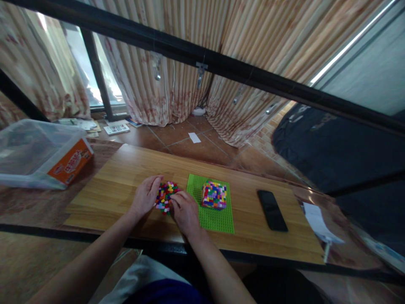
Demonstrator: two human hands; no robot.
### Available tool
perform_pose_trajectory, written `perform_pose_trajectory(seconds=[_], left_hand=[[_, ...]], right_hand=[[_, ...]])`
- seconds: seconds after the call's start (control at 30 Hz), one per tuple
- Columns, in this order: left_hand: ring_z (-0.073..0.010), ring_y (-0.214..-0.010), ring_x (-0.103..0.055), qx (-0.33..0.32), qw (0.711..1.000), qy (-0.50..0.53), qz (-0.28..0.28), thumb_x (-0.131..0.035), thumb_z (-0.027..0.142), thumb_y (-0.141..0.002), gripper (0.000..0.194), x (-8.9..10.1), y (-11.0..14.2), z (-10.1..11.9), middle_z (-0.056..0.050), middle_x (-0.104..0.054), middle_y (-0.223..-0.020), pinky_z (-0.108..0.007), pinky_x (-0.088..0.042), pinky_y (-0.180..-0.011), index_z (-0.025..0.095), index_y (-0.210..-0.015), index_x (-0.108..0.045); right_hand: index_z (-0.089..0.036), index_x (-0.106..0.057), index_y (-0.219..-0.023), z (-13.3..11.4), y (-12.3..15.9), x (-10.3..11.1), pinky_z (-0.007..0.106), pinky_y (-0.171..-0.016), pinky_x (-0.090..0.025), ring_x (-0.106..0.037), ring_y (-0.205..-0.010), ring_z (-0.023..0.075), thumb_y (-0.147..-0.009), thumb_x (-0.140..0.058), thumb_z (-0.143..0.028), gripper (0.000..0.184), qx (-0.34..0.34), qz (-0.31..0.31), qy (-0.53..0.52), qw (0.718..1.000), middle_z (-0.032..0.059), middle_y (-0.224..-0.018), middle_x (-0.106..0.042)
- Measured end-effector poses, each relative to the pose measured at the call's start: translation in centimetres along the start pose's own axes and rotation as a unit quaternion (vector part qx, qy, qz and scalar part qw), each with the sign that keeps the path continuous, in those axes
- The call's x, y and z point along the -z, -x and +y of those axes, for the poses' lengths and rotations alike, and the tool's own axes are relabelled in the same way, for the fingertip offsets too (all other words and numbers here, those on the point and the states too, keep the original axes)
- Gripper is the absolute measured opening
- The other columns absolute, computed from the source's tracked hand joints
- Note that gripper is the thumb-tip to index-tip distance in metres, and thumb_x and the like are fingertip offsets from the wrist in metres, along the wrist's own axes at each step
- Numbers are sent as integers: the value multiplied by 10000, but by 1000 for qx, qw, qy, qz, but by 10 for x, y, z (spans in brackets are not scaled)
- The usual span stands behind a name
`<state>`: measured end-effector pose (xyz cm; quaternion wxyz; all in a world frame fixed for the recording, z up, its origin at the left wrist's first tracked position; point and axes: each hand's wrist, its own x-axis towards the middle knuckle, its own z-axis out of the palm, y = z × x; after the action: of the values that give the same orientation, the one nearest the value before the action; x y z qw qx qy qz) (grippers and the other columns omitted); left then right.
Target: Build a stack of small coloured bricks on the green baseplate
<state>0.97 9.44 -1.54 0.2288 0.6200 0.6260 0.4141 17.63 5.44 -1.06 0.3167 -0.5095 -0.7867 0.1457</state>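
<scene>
Use the open, cupped left hand (146, 195) to fence the left side of the small, multicoloured plastic bricks (164, 195); separate pieces gently with the curled right hand (186, 211), grip indeterminable.

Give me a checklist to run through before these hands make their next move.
1. Loose bricks gathered in one pile: ok, they lie bunched between the left hand and the right hand.
2. Brick gripped in the right hand: cannot tell, its fingertips are at the pile but too small to read.
3. Baseplate flat on the board: ok.
4. Block on the baseplate: ok, with bare studs around it.
5. Phone off the baseplate: ok, it lies apart, to the right.
6. Bin right beside the pile: not ok, it stands off at the far left.
</scene>
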Motion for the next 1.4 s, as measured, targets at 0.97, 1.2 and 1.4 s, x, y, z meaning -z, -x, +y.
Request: perform_pose_trajectory(seconds=[0.97, 1.2, 1.4], left_hand=[[-218, -1056, -628, -2, 1000, -11, 1, -312, 505, -923, 505, 1, 0, 1, -86, -703, -1102, -369, -463, -993, 179, -1054, -675], [-219, -1058, -626, -6, 1000, -11, 1, -312, 504, -923, 504, 1, 0, 2, -88, -700, -1107, -372, -463, -996, 178, -1058, -671], [-221, -1079, -619, -4, 1000, -16, -3, -311, 502, -922, 502, 2, 1, 4, -88, -696, -1123, -369, -454, -1007, 179, -1060, -670]], right_hand=[[-222, -674, -1033, -21, 12, -5, 375, -868, -431, -510, -1007, 224, -877, -626, -325, 194, -20, -19, 62, 998, 76, -1036, -605], [-211, -672, -1023, -25, 8, -8, 403, -859, -421, -489, -1030, 249, -854, -656, -375, 237, -12, -41, 94, 995, 90, -1073, -599], [-206, -668, -965, -27, 8, -10, 391, -867, -412, -497, -1028, 241, -878, -626, -331, 159, -10, -33, 69, 997, 80, -1095, -608]])
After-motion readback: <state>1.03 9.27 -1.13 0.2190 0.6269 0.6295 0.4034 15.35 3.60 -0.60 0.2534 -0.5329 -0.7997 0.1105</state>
